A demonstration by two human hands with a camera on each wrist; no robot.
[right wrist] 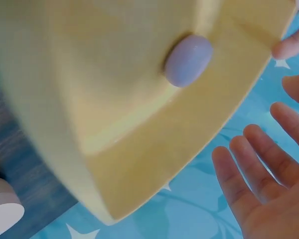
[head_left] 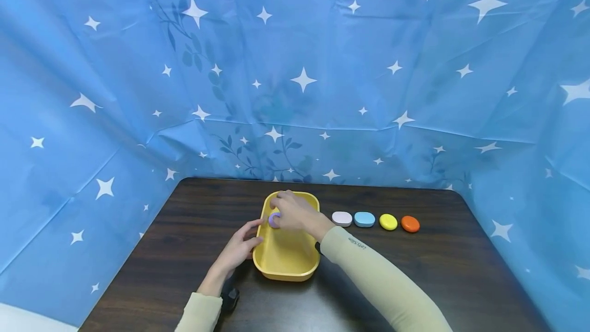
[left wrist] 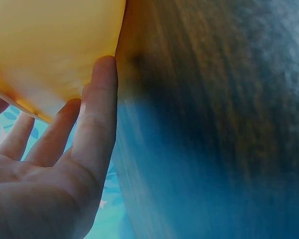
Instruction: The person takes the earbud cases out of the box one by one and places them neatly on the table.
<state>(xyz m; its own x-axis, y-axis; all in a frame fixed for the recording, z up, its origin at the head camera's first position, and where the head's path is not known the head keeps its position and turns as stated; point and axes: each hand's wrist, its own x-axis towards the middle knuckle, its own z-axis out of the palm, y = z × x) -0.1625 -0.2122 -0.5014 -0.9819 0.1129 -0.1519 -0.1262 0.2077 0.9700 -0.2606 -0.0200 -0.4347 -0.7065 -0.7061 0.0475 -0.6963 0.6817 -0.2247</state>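
Observation:
A yellow basin (head_left: 286,265) stands on the table, and my left hand (head_left: 237,250) is at its left side, fairly straight fingers against the outer wall. In the left wrist view those fingers (left wrist: 105,84) lie along the underside of the yellow wall. My right hand (head_left: 295,211) reaches over the far part of the basin. Beneath it a small smooth purple disc (right wrist: 188,60) lies inside by the wall. The right wrist view shows my right fingers (right wrist: 239,167) extended and apart from this disc. In the head view the hand partly covers it.
Right of the basin sit a pale pink oval piece (head_left: 342,219), a light blue oval one (head_left: 364,219), a yellow round one (head_left: 388,222) and an orange round one (head_left: 410,224) in a row. A blue star-patterned cloth (head_left: 322,91) hangs behind the dark wooden table (head_left: 415,270).

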